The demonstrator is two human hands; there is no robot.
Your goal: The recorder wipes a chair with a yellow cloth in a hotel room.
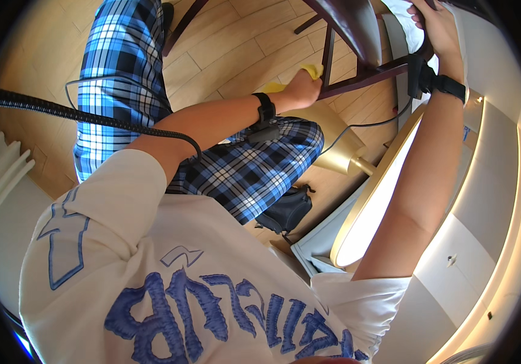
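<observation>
A dark wooden chair (363, 82) with a dark, glossy seat is tilted at the top right, its legs and rails showing. My left hand (303, 88) is closed around a bunched yellow cloth (314, 71) and sits against the end of a chair rail beside a leg. More of the cloth shows behind the wrist. Near the top right edge, my right hand (438, 22) grips a dark curved part of the chair's frame; some fingers are hidden behind it. Both wrists wear black straps with small devices.
A round, gold-rimmed table (340, 236) with a gold cone-shaped base stands to the right of my bent knee. A black bag (288, 209) lies on the wood-look floor (224, 50). A black corrugated cable (83, 117) crosses my left arm, and a thin cable runs between the wrist devices.
</observation>
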